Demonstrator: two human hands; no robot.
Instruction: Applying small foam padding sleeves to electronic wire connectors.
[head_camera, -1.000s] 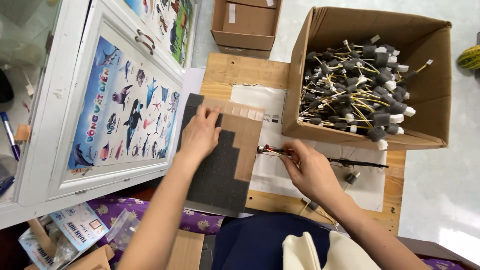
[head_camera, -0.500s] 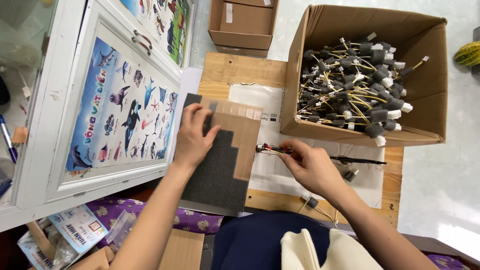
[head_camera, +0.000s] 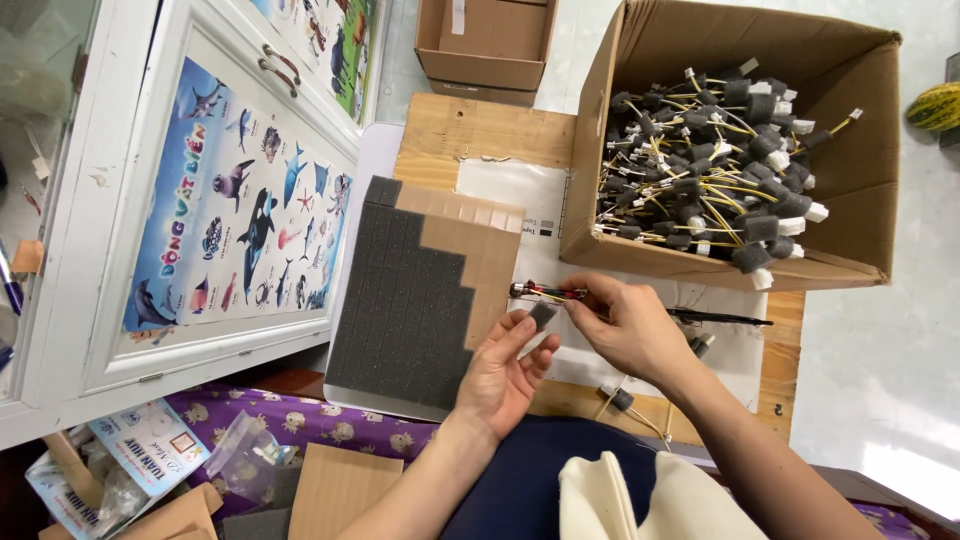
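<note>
Beside the foam sheet's (head_camera: 415, 300) stepped edge, left hand (head_camera: 505, 370) pinching foam piece (head_camera: 543, 316), right hand (head_camera: 625, 325) gripping wire (head_camera: 545, 292).

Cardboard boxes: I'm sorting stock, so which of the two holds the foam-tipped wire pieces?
The large cardboard box at upper right, beside the right hand; it is heaped with them. The small cardboard box holds none.

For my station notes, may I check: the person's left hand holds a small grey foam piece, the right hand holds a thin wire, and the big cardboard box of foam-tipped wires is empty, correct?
Not quite. In the head view the big cardboard box is not empty; it holds a heap of foam-tipped wires. The rest stands: the left hand pinches a small grey foam piece, and the right hand holds a thin wire.
</note>
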